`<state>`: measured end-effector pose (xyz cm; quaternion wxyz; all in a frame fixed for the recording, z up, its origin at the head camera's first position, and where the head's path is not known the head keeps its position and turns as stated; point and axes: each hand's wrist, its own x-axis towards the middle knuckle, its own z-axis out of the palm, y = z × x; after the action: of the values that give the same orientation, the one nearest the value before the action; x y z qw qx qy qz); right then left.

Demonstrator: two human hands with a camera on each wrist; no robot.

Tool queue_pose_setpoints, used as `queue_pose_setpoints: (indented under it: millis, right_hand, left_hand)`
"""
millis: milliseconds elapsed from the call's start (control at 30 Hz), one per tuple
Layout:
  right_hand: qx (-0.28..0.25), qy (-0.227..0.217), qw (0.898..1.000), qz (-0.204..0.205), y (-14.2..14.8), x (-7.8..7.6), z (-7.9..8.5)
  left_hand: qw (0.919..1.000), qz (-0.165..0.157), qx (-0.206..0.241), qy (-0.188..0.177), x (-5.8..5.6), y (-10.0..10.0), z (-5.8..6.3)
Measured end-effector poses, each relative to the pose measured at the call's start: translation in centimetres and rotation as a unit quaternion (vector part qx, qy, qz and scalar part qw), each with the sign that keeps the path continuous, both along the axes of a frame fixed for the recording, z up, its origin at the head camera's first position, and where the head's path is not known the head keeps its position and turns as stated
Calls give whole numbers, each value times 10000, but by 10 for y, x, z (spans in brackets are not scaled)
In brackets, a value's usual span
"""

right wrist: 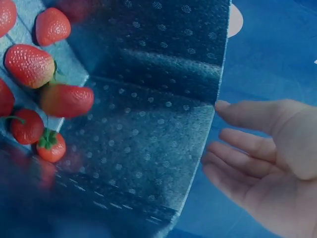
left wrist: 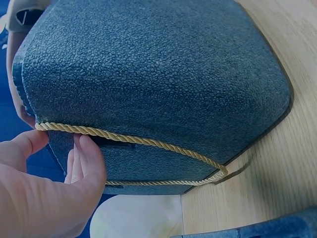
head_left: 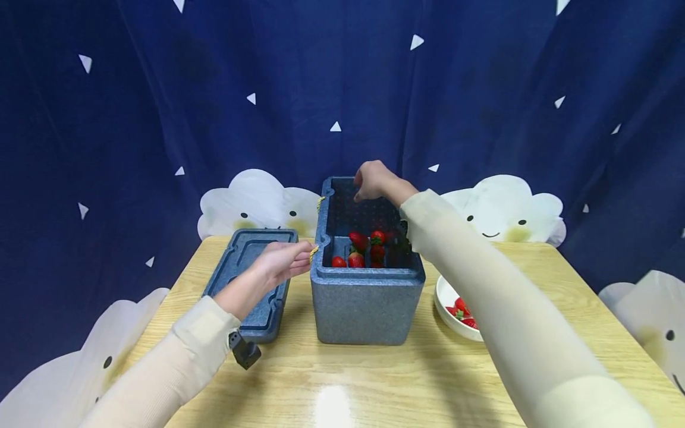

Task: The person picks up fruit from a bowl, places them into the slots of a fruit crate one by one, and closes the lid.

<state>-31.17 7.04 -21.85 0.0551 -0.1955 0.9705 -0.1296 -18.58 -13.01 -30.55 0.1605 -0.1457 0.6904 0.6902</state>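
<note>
A blue-grey foam box (head_left: 369, 309) stands without its lid in the middle of the table, with several red strawberries (head_left: 355, 260) on its floor. My right hand (head_left: 374, 179) is over the far part of the box. Its fingers are loosely bent and spread from the thumb, with nothing between them. One strawberry (right wrist: 69, 100) looks blurred in the right wrist view, apart from that hand. At the left wall, my left hand (head_left: 283, 261) touches the box beside a gold rope handle (left wrist: 168, 147). Thumb and fingers are apart there, the fingertips partly hidden.
The foam lid (head_left: 251, 244) lies on the table to the left, under my left forearm. A white bowl (head_left: 449, 321) holding several strawberries sits at the right, partly covered by my right sleeve. Behind the wooden table (head_left: 364, 386) hangs a dark blue curtain (head_left: 289, 71).
</note>
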Motion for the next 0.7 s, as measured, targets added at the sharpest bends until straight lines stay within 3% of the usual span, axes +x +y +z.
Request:
queue_pose_setpoints:
  millis: [167,433,700]
  right_hand:
    - [59,69,9999,127,1,4,5]
    - [-426,-4,9985,355,25,20,17]
    - [-824,372,9948,461,72,33,8]
  left_hand:
    - [9999,87,39,-41,-1,-2,-2]
    - [9999,73,70,55,-1,-2,-6]
    - [10000,38,39,52,-4,-6,-5]
